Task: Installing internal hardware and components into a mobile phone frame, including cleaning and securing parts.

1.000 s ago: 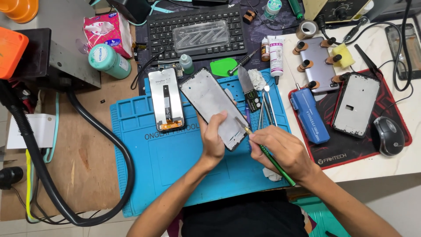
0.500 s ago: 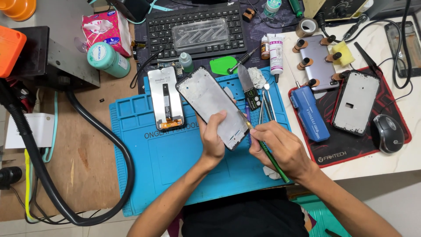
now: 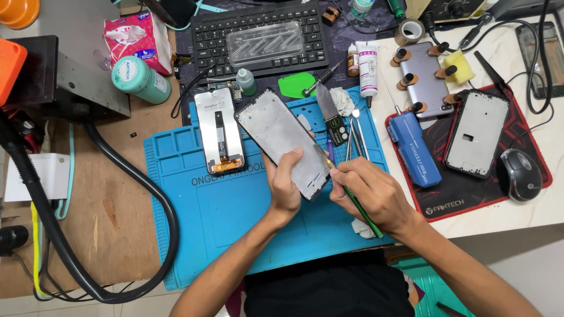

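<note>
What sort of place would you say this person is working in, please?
Most likely a phone repair bench: a blue repair mat, a phone frame in the left hand, a loose screen panel beside it.

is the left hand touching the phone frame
Touching: the head view shows the left hand gripping the phone frame, thumb lying on its face.

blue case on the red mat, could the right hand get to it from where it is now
Probably yes. The blue case lies in the open just beyond the right hand, with nothing between them. But that hand holds a green-handled tool against the phone frame, so it would need to put the tool down first.
</note>
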